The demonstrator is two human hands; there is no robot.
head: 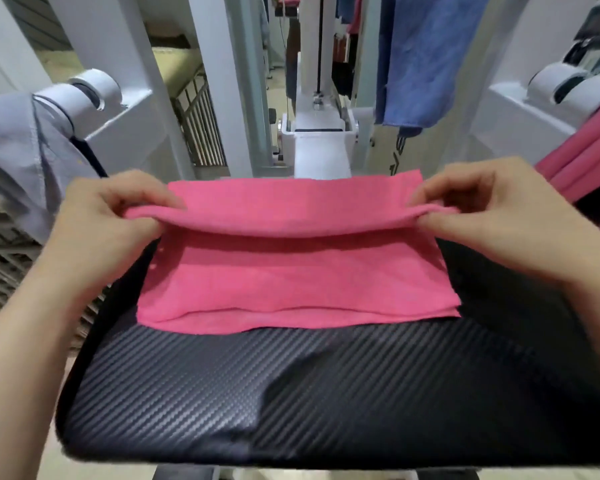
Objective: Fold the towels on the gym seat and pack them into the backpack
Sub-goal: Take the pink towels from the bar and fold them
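"Black padded gym seat [326, 393], with a woven carbon-style texture, fills the lower view. Its near half is bare."

"Where is the towel?"

"On the far half of that seat. It's a pink towel [291, 282], lying flat in at least two layers, the near edges roughly lined up. The far part is raised off the seat in a soft roll between my hands."

"How are you holding it?"

"My left hand [118, 216] pinches the left end of that raised fold, thumb underneath and fingers curled on top. My right hand [492, 216] mirrors it on the right end. I judge the matching grips keep the fold straight, so it can be brought toward me and laid over the flat part."

"So the folding is under way?"

"I'd say midway on this towel. The seat gives a firm surface to fold against."

"And beyond the seat?"

"A white machine frame [321, 140] stands just behind the towel. A blue towel [426, 57] hangs from it at upper right, probably waiting its turn. More pink fabric [582, 157] is draped at the right edge, and a pale grey-blue cloth [11, 150] hangs over a white roller at left."

"Any writing?"

"A few black letters run down the frame below the blue towel. They are partly hidden and I can't read them. No brand shows on the seat or the towels."

"The backpack?"

"Not in view."
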